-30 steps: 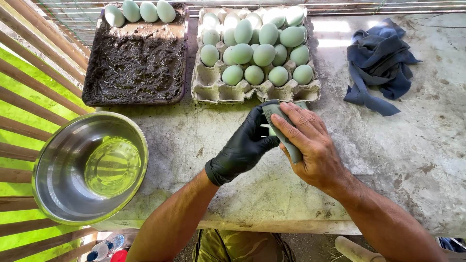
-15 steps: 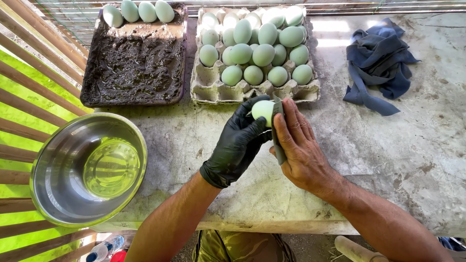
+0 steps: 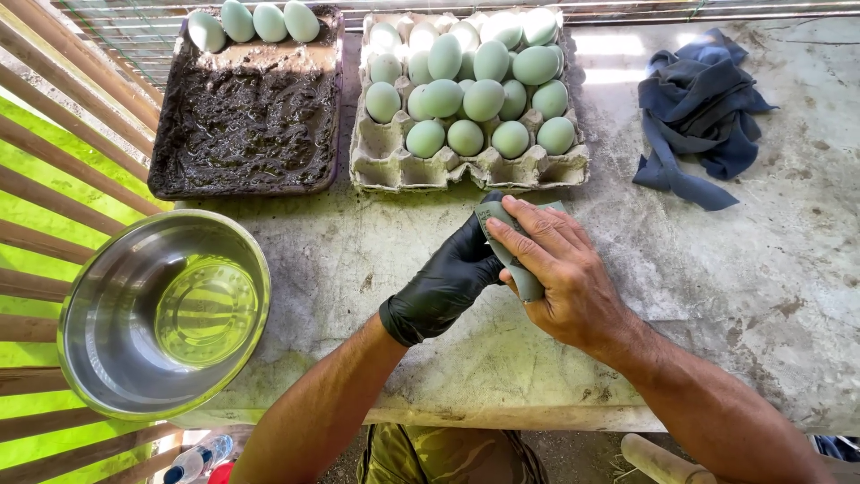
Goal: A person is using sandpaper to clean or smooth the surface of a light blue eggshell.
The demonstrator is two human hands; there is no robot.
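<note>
worktop (image 3: 735, 296): grey, stained, fills frame
bowl (image 3: 98, 358): steel, lower left
mud tray (image 3: 246, 125): upper left
egg carton (image 3: 385, 161): top centre, pale green eggs held
left hand (image 3: 448, 282): black-gloved, cupped around cloth, centre
right hand (image 3: 564, 269): bare, fingers pressed flat on grey cloth (image 3: 524, 282)

Bright daylight falls from the far side, leaving a blown-out white patch on the desk (image 3: 609, 54) beside the egg tray (image 3: 466, 170). The steel bowl (image 3: 161, 314) shows soft glare. Shadows are soft; focus is sharp, with wide-angle bending at the edges.
</note>
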